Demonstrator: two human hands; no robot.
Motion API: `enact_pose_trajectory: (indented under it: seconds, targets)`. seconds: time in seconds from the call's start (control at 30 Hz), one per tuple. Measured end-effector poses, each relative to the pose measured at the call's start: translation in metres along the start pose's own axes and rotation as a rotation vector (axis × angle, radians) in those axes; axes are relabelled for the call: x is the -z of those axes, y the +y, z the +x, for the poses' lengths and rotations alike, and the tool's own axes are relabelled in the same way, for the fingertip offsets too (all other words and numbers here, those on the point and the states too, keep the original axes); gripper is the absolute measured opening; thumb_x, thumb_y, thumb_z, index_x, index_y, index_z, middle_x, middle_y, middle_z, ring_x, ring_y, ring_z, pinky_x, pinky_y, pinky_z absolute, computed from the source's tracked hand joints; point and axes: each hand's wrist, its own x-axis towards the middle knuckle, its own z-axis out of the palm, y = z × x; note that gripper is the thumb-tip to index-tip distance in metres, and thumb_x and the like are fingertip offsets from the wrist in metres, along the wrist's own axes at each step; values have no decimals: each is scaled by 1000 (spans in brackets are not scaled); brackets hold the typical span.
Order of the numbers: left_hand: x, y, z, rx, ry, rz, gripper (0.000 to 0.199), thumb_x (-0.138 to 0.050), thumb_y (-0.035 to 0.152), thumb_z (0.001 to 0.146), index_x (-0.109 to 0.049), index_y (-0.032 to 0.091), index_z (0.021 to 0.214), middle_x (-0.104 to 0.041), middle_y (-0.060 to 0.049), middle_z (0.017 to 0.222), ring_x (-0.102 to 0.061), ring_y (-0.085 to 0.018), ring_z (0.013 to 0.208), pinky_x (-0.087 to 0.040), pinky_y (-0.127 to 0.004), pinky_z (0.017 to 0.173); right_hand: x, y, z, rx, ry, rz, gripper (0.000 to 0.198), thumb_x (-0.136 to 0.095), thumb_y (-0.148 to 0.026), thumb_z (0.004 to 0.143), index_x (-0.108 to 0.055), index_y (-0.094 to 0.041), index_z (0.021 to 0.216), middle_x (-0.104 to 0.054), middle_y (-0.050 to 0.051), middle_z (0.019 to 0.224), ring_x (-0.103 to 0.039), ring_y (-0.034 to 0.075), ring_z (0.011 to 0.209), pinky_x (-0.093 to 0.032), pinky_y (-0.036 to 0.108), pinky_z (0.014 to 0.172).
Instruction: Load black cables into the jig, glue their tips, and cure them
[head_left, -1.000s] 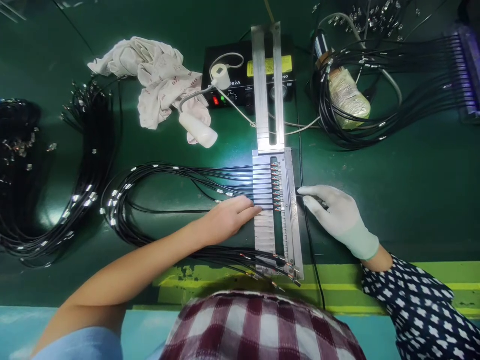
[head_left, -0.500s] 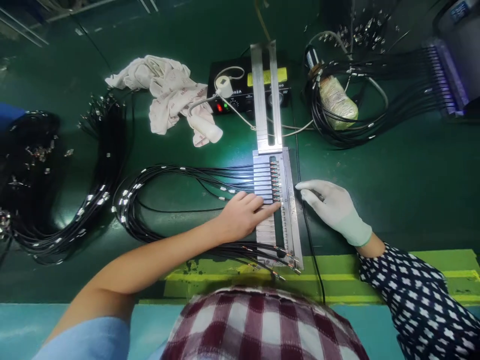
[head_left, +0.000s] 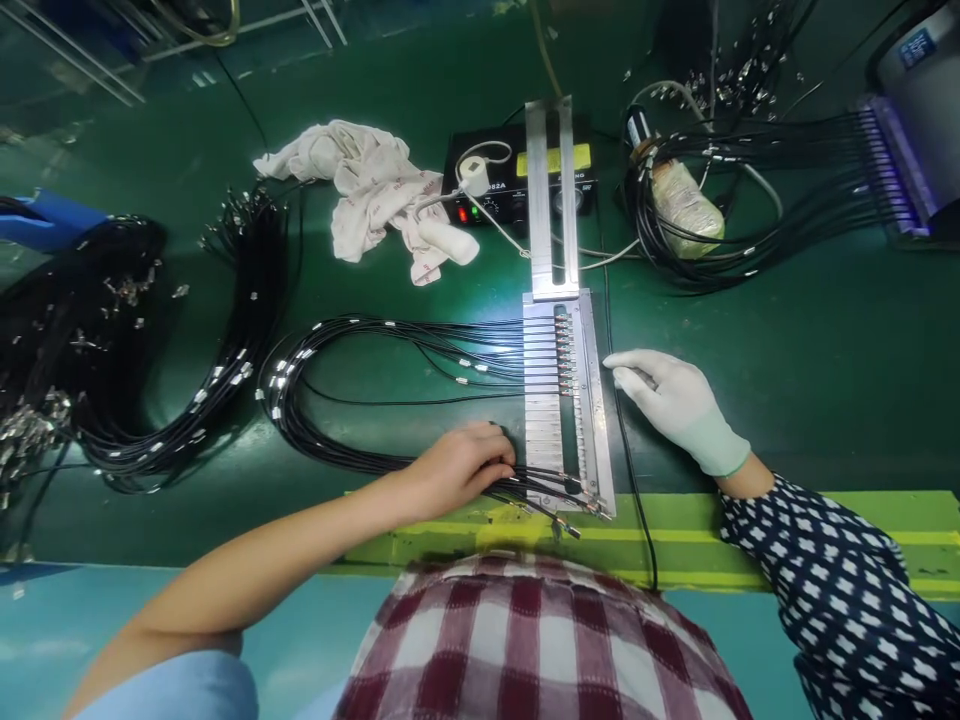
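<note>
My bare left hand (head_left: 461, 465) is curled at the loose black cables (head_left: 536, 480), its thumb and fingers closed on them near the fixture's lower left edge. Their stripped, metal-tipped ends lie across the bottom of the metal fixture (head_left: 544, 425). In the fixture's upper slots, several black cables lie side by side, their tips in a row (head_left: 564, 350) over the long opening. The lower slots show bare metal. To the right of the fixture, my gloved right hand (head_left: 675, 400) rests with thumb and forefinger close together; what they hold, if anything, is hidden.
Behind the fixture stands a black control box (head_left: 487, 160) with a red-lit switch. A crumpled cloth (head_left: 375, 190) and a white cylinder (head_left: 450, 242) lie left of it. Cable bundles (head_left: 247, 290) fill the left. A purple-lit device (head_left: 896, 170) holds cables at right.
My left hand has moved from the fixture's slots down and left to the loose cable ends. My right hand stays beside the fixture. The whole view has shifted slightly.
</note>
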Motion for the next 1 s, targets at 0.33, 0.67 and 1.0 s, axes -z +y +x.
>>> enact_pose_trajectory:
  seconds: [0.33,0.67,1.0]
  targets:
    - [-4,-7,11,13,416,-98,11,-55,20,97,-63,14,92,-61,-4,87,-55,-12,81,-43,-23,71,0,1,-1,8,15,0,27,-47,-33,100,-69,-24,112,-68,-2,111,-63,21,102,-46,37,91]
    - [-17,-21,30,-209,456,123,23,-47,11,99,-61,12,117,-59,-6,95,-55,-12,87,-46,-23,77,-2,4,-2,14,1,-7,22,-50,-30,101,-68,-29,113,-67,-8,112,-62,18,103,-47,35,91]
    - [11,-30,41,-415,308,569,33,-33,14,103,-58,10,124,-60,-9,95,-53,-15,83,-44,-26,71,-1,3,-2,22,3,-1,20,-51,-31,101,-68,-29,112,-67,-8,111,-63,18,101,-48,35,90]
